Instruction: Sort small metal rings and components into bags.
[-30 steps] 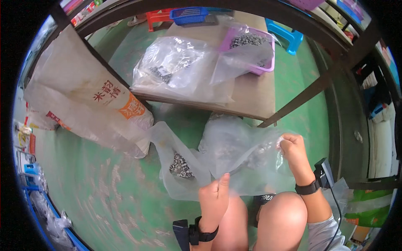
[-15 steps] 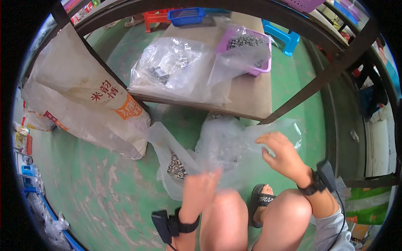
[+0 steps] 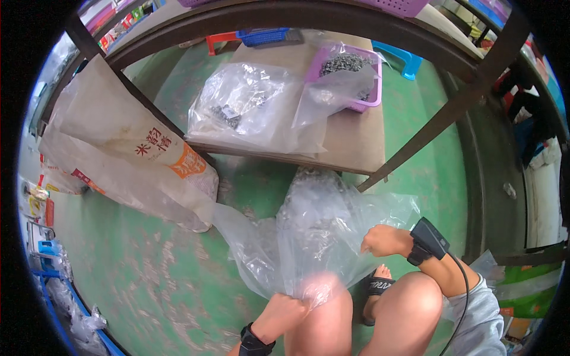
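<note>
A large clear plastic bag (image 3: pixel 314 228) stands on the floor in front of my knees, with small grey parts blurrily visible through its upper part. My left hand (image 3: pixel 285 311) is closed on the bag's near edge, beside my left knee. On the other side my right hand (image 3: pixel 385 240) is closed, fingers curled, at the bag's right edge. The film spreads between the two hands. To the left, touching it, lies another clear plastic bag (image 3: pixel 246 237); its contents are hard to see under the film.
A low board table (image 3: pixel 356 142) stands ahead, bearing an open clear bag (image 3: pixel 237 101) of dark parts and a purple basket (image 3: pixel 377 95) of small metal parts. A big white woven sack (image 3: pixel 113 136) leans at the left. A dark metal brace (image 3: pixel 427 136) slants at the right.
Both hands have closed at the clear bag's edges; the left moved lower, the right lower and inward. The bag is drawn toward me, and film now covers the small parts seen at the left.
</note>
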### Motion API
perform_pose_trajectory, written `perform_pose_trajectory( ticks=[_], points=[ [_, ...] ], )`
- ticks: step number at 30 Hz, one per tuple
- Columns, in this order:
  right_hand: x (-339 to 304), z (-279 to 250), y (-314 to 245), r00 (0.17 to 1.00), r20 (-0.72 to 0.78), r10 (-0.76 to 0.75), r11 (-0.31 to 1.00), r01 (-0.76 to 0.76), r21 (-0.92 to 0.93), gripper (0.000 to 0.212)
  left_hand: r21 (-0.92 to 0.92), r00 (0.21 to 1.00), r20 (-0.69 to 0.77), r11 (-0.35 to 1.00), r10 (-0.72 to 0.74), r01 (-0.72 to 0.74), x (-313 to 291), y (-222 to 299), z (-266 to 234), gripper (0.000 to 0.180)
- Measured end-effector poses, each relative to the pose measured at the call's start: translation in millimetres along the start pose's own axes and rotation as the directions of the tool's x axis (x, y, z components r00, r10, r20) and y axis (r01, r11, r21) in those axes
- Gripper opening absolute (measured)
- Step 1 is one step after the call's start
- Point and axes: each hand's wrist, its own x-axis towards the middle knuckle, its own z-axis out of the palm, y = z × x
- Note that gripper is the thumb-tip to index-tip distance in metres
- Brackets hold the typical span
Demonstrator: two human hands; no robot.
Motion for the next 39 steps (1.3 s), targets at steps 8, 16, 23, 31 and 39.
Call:
perform_pose_trajectory(
  ticks=[8, 16, 23, 31, 39],
  points=[
    [12.6, -11.0, -15.5, 0.973, 0.183, 0.141, 0.965, -0.094, -0.244, 0.029, -0.077, 0.998, -0.051, 0.996, -0.043, 0.039, 2.1, 1.0, 0.8, 0.008],
    [32.6, -75.1, -33.4, 0.699, -0.702, 0.140, 0.990, -0.109, 0.089, 0.038, -0.646, 0.574, -0.478, 0.709, -0.665, 0.284, 34.8, -33.7, -41.0, 0.037],
    [29.3, -80.5, -33.1, 0.588, -0.763, 0.269, 0.960, -0.230, 0.161, 0.027, -0.788, 0.530, -0.438, 0.594, -0.726, 0.161, 59.0, -31.7, -66.3, 0.046],
    [29.7, -78.3, -90.6, 0.582, -0.744, -0.327, 0.944, 0.236, -0.229, 0.010, -0.751, 0.551, -0.439, 0.627, -0.709, 0.208, 51.1, -33.7, -61.2, 0.047],
    [108.3, -40.5, -51.6, 0.977, -0.182, 0.115, 0.934, -0.169, -0.315, 0.017, -0.774, 0.588, -0.398, 0.601, -0.705, 0.197, 51.1, -34.4, -63.3, 0.046]
  ],
)
